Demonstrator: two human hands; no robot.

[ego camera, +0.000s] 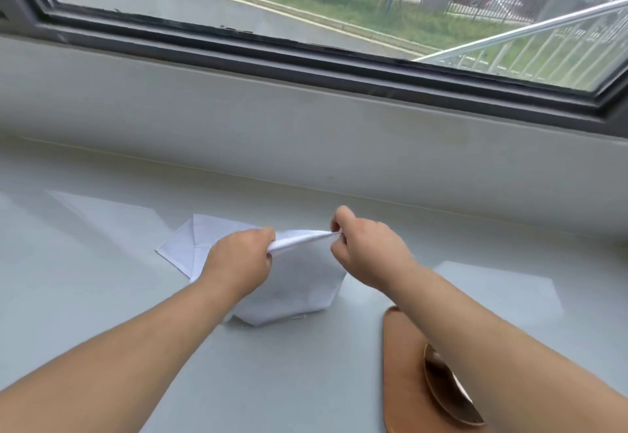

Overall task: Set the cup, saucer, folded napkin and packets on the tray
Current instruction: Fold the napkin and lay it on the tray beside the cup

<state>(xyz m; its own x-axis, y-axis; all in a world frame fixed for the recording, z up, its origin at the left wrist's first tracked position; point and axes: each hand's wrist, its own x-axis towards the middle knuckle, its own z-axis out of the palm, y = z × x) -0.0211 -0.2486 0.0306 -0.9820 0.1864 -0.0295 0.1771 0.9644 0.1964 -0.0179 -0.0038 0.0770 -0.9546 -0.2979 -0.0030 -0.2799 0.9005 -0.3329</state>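
Observation:
A white cloth napkin (292, 289) lies partly lifted off the pale grey counter (102, 296) in the middle of the view. My left hand (239, 259) pinches its raised top edge on the left, and my right hand (368, 249) pinches the same edge on the right, so the cloth hangs between them. A folded corner of the napkin rests flat behind my left hand. At the lower right lies a brown tray (401, 381), with a copper-coloured saucer (448, 395) on it, mostly covered by my right forearm. No cup or packets show.
The counter runs up to a low white wall under a dark-framed window (306, 55). Outside are a road, grass, a fence and parked cars. The tray reaches the bottom edge of the view.

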